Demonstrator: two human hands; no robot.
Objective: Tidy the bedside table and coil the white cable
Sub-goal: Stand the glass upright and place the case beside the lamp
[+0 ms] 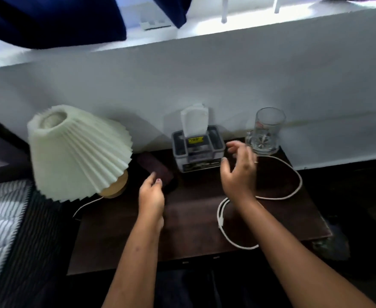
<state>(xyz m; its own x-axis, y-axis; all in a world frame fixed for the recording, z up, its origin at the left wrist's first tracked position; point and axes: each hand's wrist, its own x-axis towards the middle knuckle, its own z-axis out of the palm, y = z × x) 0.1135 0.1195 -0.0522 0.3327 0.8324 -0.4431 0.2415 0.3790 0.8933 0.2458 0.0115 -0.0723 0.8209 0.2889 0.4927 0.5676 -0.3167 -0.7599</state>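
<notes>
Two hands are out over my bedside table (pixel 182 236), and both are empty. My right hand (pixel 238 172) is in the middle right of the frame, with its fingers spread wide and holding nothing. My left hand (pixel 152 192) is in the middle, with its fingers loosely curled beside a dark flat thing (pixel 155 166). I cannot tell if it touches that thing.

The white cable (pixel 278 197) lies loose on the table, at the right side of the frame. It makes one big open loop that starts near the glass mug (pixel 266 134) in the upper right and runs down toward the lower middle, passing under my right wrist. Its end plug (pixel 220 221) lies just left of my right arm. The loop is longest from the upper right down to the lower left. My right hand is the nearer one, so I think it should take the cable first. My left hand would have to cross over.

The table top is dark brown and smooth, so the cable should slide easily. A tissue box (pixel 197 150) stands at the back in the middle. A lamp (pixel 78 152) with a folded white shade leans at the left. Behind is a white wall (pixel 204 85), and striped bedding (pixel 2 214) is at the lower left.
</notes>
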